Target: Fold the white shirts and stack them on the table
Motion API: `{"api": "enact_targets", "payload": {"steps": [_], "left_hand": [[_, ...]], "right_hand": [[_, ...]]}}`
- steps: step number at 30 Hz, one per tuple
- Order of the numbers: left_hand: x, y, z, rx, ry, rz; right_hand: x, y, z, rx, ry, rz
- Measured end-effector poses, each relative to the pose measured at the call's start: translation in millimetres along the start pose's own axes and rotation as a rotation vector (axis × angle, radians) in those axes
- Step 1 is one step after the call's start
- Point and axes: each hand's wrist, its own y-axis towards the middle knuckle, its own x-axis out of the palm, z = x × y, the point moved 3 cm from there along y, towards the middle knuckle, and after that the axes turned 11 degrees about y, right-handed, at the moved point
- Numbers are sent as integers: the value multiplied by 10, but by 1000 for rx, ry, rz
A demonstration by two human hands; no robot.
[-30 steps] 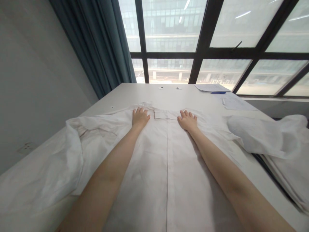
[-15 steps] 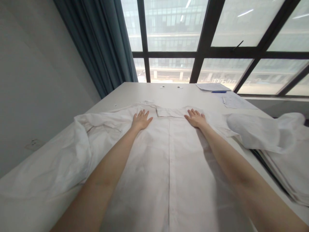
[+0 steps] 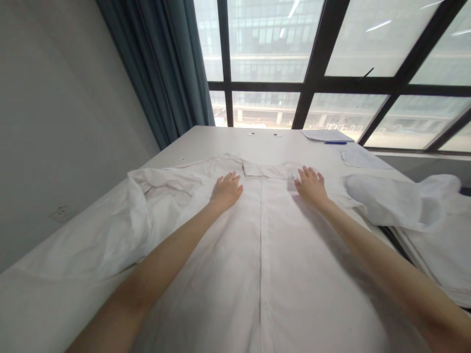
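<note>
A white button-front garment with a collar band, like a shirt or coat, lies spread on the white table, its front placket running down the middle towards me. My left hand rests on the cloth left of the collar, fingers apart and slightly bent. My right hand is over the cloth right of the collar, fingers spread, with a shadow beside it; it looks slightly raised. Neither hand grips anything. The left sleeve side lies bunched in folds. At the right, a rumpled white sleeve reaches over a stack of cloth.
Papers and a blue pen lie at the far right of the white table. Folded white cloth is stacked at the right edge. Beyond stand a dark-framed window, a blue curtain and a grey wall.
My right hand has shifted right and appears to have lifted off the cloth. My left hand's fingers are more bent, and it has moved slightly nearer me. The view has shifted a little.
</note>
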Motion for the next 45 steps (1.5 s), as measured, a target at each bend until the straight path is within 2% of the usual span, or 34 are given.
{"api": "enact_targets", "payload": {"steps": [3,6,9,13,17,20,23,26,30,31,33,37,41,45], "left_hand": [[-10,-310,309,121,-24,-34],[6,-575,363,190,-25,-42],[42,-704,118,167,4,-99],[97,-788,-418,16,85,-174],[118,-916,-811,-34,157,-141],[69,-997,-916,-59,186,-100],[-49,-1060,-815,-60,197,-65],[-189,-1182,-461,45,171,-29],[-318,-1520,225,395,6,77],[-330,-1612,359,464,-23,89],[-335,-1755,512,511,-51,87],[-324,-1876,465,528,-33,2],[-324,-1946,246,511,-4,-54],[-298,-2096,43,484,16,-52]], "right_hand": [[135,-356,-316,-162,41,-100],[201,-641,-345,-216,62,-167],[163,-746,-132,-184,59,-184],[75,-781,236,-114,39,-173],[21,-864,504,-52,12,-148],[-27,-916,600,-10,-13,-114],[-121,-975,507,-23,-74,-4],[-204,-1154,123,-168,-44,62],[-209,-1617,-608,-466,146,-102],[-200,-1733,-746,-514,184,-159],[-195,-1902,-893,-523,230,-220],[-225,-2008,-761,-466,223,-259],[-276,-2069,-363,-388,167,-222],[-306,-2225,108,-297,90,-150]]}}
